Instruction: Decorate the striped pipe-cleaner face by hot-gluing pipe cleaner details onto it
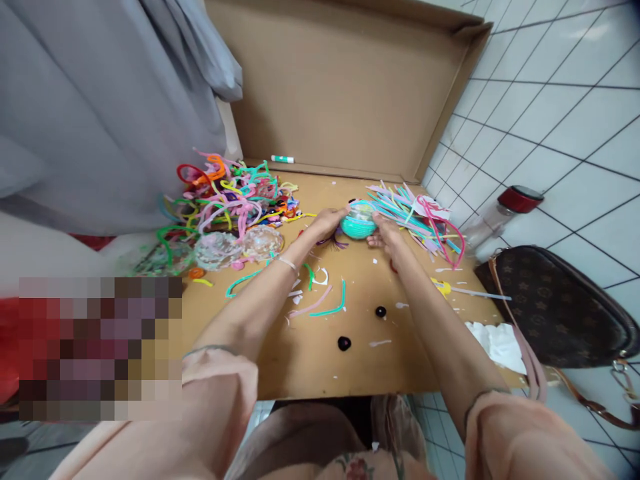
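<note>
Both hands are on a small round turquoise bowl-like piece (358, 228) with ridged sides and a clear, shiny upper part. My left hand (330, 223) grips its left rim, fingers partly hidden behind it. From the other side my right hand (385, 233) holds the right rim between thumb and curled fingers. Just right of it lies a bundle of straight pastel pipe cleaners (400, 207). Dark purple strands (334, 243) show on the table below my left hand. Closer to me are bent turquoise and pink pipe cleaner pieces (327, 312) and black round bits (344, 343).
Tangled coloured pipe cleaners (235, 200) and clear crinkled balls (263, 243) heap at the left. A glue stick (283, 159) lies by the cardboard panel (340, 87). At the right are a yellow-ended tool (442, 287), a bottle (493, 223), tissue (497, 345) and a brown handbag (565, 307).
</note>
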